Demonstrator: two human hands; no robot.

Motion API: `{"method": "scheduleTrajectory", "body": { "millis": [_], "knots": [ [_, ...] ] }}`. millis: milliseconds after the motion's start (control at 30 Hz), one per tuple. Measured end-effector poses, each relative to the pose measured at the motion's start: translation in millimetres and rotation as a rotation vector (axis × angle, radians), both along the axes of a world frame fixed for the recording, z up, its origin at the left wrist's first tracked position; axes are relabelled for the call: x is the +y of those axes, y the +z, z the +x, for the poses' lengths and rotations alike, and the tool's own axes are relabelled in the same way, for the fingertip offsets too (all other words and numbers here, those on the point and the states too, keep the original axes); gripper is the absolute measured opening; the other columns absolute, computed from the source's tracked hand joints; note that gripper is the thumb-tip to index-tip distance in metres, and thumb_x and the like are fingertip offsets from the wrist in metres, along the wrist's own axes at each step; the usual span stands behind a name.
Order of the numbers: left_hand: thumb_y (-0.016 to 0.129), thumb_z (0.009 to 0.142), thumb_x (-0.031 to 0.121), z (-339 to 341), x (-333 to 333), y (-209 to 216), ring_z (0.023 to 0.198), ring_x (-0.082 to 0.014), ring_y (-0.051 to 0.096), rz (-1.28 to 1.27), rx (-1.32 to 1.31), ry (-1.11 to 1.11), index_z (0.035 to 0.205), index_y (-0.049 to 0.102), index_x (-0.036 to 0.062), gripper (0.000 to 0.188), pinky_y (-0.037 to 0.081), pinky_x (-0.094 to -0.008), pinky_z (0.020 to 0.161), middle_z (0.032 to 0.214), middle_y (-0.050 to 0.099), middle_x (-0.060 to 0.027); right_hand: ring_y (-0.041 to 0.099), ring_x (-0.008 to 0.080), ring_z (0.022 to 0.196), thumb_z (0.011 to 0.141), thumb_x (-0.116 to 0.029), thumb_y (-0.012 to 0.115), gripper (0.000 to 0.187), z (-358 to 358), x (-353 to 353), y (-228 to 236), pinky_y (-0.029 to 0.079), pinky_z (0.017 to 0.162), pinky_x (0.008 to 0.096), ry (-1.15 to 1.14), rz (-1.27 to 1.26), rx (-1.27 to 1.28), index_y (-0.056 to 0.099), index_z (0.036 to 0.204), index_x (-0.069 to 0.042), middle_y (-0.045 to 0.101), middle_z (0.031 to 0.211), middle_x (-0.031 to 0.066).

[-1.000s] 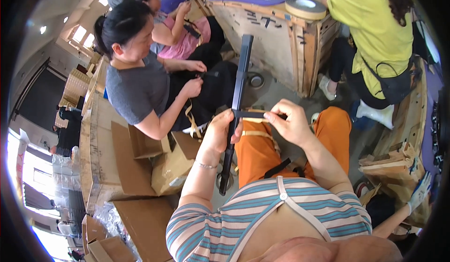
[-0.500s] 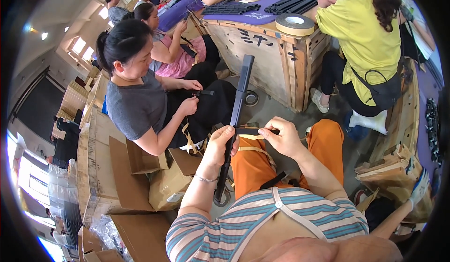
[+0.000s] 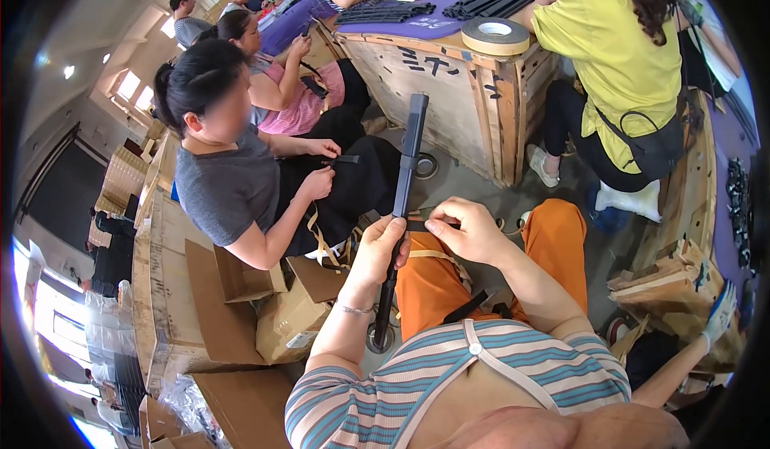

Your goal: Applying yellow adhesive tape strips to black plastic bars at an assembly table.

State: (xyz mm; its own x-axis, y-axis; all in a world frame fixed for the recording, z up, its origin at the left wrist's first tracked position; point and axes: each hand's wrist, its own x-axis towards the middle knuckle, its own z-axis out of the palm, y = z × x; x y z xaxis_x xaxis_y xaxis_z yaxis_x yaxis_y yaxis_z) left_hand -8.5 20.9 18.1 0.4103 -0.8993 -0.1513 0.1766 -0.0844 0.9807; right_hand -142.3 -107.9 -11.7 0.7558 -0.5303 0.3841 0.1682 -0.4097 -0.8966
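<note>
Head view: left hand (image 3: 378, 250) wrapped around the long black bar (image 3: 403, 200), held upright over the orange-clad lap as before; right hand (image 3: 468, 231) pinches a black strap (image 3: 417, 225) against the bar. The view has tilted since, revealing more of the wooden crate desk (image 3: 449, 96). Open cardboard box (image 3: 241, 288): contents not discernible.

Long black flat bar (image 3: 403, 200) held nearly upright over orange-trousered knees, gripped around its middle by left hand (image 3: 377, 248). Right hand (image 3: 469, 228) just beside, fingertips pinching a short black strip (image 3: 417, 225) against the bar. Roll of dark tape (image 3: 495, 36) on wooden crate table (image 3: 449, 88) beyond. Grey-shirted person (image 3: 228, 184) seated left, handling straps.
</note>
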Motion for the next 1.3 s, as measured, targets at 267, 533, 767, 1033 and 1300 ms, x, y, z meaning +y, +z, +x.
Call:
{"method": "scheduleTrajectory", "body": {
  "millis": [267, 533, 767, 1033, 1300],
  "knots": [
    [0.046, 0.092, 0.027, 3, -2, -10, 0.042, -0.0089, 0.04, 0.0, -0.087, 0.007, 0.077, 0.049, 0.0041, 0.028, 0.032, -0.0209, 0.038, 0.056, 0.046, -0.0021, 0.061, 0.0288, 0.073, 0.08, -0.017, 0.063, 0.017, 13, 8, 12, 0.047, 0.065, 0.0332, 0.103, 0.001, 0.008, 0.061, 0.084, -0.001, 0.062, 0.081, 0.0149],
    [0.046, 0.092, 0.027, 2, -5, -15, 0.042, -0.0085, 0.04, -0.027, -0.083, 0.037, 0.077, 0.049, 0.0041, 0.027, 0.032, -0.0205, 0.038, 0.056, 0.046, -0.0018, 0.061, 0.0282, 0.07, 0.079, -0.011, 0.06, 0.012, 17, 9, 11, 0.046, 0.063, 0.0334, 0.087, 0.061, 0.06, 0.059, 0.085, 0.0, 0.062, 0.078, 0.0151],
    [0.046, 0.093, 0.024, 1, -4, -16, 0.044, -0.0059, 0.042, -0.009, -0.061, 0.047, 0.079, 0.05, 0.0052, 0.024, 0.033, -0.0191, 0.04, 0.059, 0.048, 0.0009, 0.063, 0.0249, 0.076, 0.078, -0.009, 0.06, 0.017, 15, 9, 19, 0.048, 0.068, 0.0315, 0.074, 0.075, 0.136, 0.057, 0.093, -0.001, 0.063, 0.081, 0.0144],
    [0.047, 0.092, 0.025, -1, -1, -15, 0.043, -0.0051, 0.041, -0.001, -0.08, 0.042, 0.078, 0.049, 0.0062, 0.023, 0.032, -0.0187, 0.04, 0.058, 0.047, 0.0012, 0.055, 0.0154, 0.066, 0.079, -0.006, 0.061, 0.012, 18, 10, 4, 0.044, 0.061, 0.0268, 0.083, 0.012, 0.022, 0.057, 0.088, 0.0, 0.058, 0.072, 0.0077],
    [0.046, 0.092, 0.025, 1, 1, -22, 0.043, -0.008, 0.042, 0.036, -0.129, 0.032, 0.077, 0.049, 0.0057, 0.024, 0.033, -0.0202, 0.04, 0.055, 0.047, -0.0009, 0.047, 0.0058, 0.062, 0.08, -0.004, 0.06, 0.007, 20, 11, -2, 0.042, 0.057, 0.0222, 0.14, 0.101, 0.011, 0.055, 0.083, 0.0, 0.054, 0.067, 0.001]
  ]
}}
